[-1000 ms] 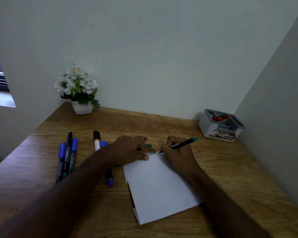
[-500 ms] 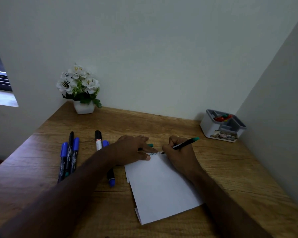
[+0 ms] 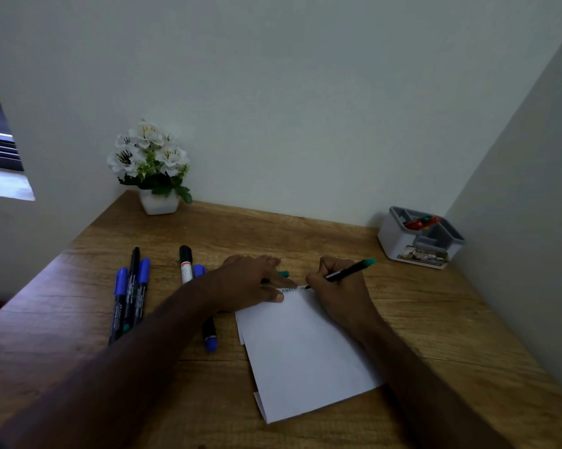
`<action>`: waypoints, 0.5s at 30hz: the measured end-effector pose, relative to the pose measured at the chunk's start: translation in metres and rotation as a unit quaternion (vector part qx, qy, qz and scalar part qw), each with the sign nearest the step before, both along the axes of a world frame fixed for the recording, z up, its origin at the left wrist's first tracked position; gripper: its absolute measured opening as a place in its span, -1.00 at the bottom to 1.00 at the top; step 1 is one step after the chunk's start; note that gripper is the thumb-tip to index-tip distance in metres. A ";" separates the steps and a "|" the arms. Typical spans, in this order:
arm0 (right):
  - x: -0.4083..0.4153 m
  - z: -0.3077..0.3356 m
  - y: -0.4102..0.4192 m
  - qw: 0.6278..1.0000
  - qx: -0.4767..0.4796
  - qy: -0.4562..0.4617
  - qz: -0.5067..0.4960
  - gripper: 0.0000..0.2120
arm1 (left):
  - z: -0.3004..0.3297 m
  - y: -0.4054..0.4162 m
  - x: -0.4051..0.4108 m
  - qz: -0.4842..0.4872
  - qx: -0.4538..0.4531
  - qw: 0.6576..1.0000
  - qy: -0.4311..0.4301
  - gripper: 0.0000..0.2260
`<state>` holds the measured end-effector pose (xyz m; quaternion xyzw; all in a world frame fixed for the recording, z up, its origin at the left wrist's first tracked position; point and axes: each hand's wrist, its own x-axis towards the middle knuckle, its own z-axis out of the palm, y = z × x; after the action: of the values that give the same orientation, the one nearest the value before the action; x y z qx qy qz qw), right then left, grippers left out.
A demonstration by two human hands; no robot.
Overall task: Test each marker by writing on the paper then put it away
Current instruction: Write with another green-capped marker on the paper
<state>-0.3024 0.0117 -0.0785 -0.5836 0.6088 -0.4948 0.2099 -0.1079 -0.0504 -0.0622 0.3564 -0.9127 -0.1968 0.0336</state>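
A: Right hand (image 3: 341, 286)?
B: Centre of frame, fingers clenched round a black marker with a green end (image 3: 351, 271). Tip was down on the top edge of the paper (image 3: 305, 354), green end pointed toward the upper right.

A: Anything written?
B: A few small green letters along the top edge, just left of the tip. Too small to read for sure.

A: Left hand (image 3: 250, 283)?
B: Just left of the right one, fingers flat and straight, pressing the paper's top left corner. A green cap (image 3: 284, 273) poked out past the fingertips; couldn't tell whether the hand was touching it.

A: Paper position?
B: White sheet, tilted, lower centre of the frame on the wooden desk (image 3: 435, 319). Another sheet's edge peeked out beneath at the left and bottom corner.

A: Other markers?
B: Three markers (image 3: 128, 296) lay side by side at centre left, two with blue caps and a thinner black one between. Right of them, a black-capped white marker (image 3: 185, 264), and a blue marker (image 3: 210, 335) partly hidden under the left forearm. None touched the paper.

A: Storage?
B: Grey-and-white organiser (image 3: 419, 241) at the right, against the corner of the walls, well apart from the paper. Something red and green sat in a back compartment.

A: Else?
B: White flowers in a white pot (image 3: 158, 183) at upper left of the desk, by the wall.
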 end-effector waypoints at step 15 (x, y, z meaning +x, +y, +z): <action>-0.001 -0.002 -0.001 1.000 0.004 0.001 -0.010 -0.72 | -0.006 -0.006 0.001 -0.016 -0.003 1.000 0.005 -0.61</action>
<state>-0.3033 0.0104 -0.0807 -0.5772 0.6168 -0.4939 0.2061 -0.1074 -0.0560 -0.0681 0.3412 -0.9187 -0.1958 0.0360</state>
